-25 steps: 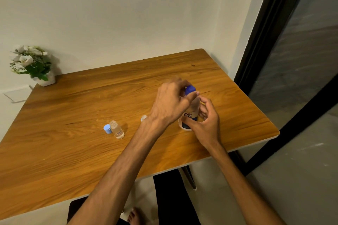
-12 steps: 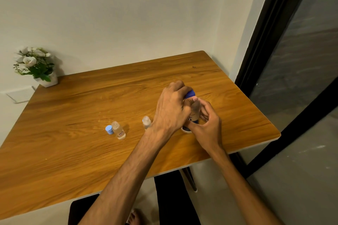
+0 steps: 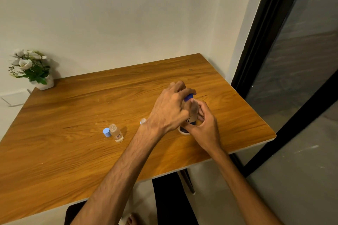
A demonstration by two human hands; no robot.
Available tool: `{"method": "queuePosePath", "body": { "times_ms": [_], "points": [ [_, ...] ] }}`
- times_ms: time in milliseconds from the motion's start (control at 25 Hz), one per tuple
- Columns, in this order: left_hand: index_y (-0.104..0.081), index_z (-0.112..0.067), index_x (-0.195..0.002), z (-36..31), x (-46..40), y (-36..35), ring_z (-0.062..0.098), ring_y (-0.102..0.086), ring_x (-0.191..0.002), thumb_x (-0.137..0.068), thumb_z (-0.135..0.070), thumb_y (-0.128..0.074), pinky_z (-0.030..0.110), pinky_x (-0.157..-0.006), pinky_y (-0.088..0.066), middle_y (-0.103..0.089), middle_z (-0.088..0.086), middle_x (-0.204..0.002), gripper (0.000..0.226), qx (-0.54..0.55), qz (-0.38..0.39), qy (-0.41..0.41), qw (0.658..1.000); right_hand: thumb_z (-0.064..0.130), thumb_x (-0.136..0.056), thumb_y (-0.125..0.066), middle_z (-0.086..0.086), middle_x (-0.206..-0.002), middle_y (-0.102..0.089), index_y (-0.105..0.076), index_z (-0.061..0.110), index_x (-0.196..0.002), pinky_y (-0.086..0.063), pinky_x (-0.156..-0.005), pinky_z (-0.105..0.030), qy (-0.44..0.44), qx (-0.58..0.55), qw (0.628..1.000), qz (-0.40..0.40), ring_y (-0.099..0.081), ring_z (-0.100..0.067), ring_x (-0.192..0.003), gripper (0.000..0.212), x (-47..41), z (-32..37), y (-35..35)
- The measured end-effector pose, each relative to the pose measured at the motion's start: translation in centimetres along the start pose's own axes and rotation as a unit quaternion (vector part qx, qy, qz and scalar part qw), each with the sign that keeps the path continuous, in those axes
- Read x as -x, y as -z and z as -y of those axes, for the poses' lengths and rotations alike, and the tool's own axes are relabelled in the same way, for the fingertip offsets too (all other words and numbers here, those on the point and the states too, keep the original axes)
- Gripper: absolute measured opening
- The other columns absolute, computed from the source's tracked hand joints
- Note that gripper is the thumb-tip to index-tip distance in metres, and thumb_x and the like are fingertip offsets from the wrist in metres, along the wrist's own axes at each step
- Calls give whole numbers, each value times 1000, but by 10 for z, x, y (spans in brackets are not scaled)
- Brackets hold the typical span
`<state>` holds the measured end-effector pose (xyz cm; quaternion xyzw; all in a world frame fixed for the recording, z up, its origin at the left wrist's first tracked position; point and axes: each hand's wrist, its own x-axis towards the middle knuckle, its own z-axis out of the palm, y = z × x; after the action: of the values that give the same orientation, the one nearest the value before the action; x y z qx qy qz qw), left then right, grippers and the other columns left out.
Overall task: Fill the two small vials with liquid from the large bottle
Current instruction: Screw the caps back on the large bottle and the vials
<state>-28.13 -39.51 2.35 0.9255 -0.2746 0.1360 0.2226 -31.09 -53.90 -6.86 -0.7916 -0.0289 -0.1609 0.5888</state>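
The large bottle (image 3: 190,118) stands upright on the wooden table (image 3: 73,151), right of centre, mostly covered by both hands. My left hand (image 3: 172,109) curls over its blue cap (image 3: 188,97) from above. My right hand (image 3: 204,126) grips the bottle's body low down. An open small vial (image 3: 116,133) stands left of centre with its light blue cap (image 3: 106,132) lying beside it. The second small vial (image 3: 143,121) peeks out just behind my left wrist; only its top shows.
A white pot of flowers (image 3: 31,69) stands at the table's back left corner against the wall. A dark-framed glass door (image 3: 292,78) runs along the right side, close to the table's right edge.
Both hands stay on the large bottle; my left hand's fingers have shifted around the blue cap. The second vial, seen more fully half a second ago, is again mostly hidden by my wrist.
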Motion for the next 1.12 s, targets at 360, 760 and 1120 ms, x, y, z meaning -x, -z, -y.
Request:
{"method": "queuePosePath", "body": {
  "times_ms": [360,760,1120],
  "points": [
    [-75,-13,-127,5,5,-1,12,-58,-100,-98,-19,-68,23,-79,-47,-64,1,-108,31,76,-94,4,993,25,-67,-98,9,-124,-72,-65,25,-132,-60,-94,-34,0,-47,997,-60,-67,-11,-116,73,5,-1,-9],
    [-78,-18,-115,-4,16,-2,-1,-70,-99,-87,-27,-84,5,-79,-52,-78,-8,-108,30,291,-164,142,932,37,-64,-96,13,-127,-73,-66,28,-135,-57,-94,-20,6,-82,996,-27,-65,-6,-123,77,10,8,-1],
    [-80,-18,-107,-9,27,-15,8,-76,-105,-83,-9,-86,24,-91,-60,-82,-3,-104,27,407,-179,147,883,14,-68,-98,10,-131,-73,-67,21,-138,-58,-97,-22,49,-67,995,-56,-66,-6,-127,77,19,3,7]
  ]
}}
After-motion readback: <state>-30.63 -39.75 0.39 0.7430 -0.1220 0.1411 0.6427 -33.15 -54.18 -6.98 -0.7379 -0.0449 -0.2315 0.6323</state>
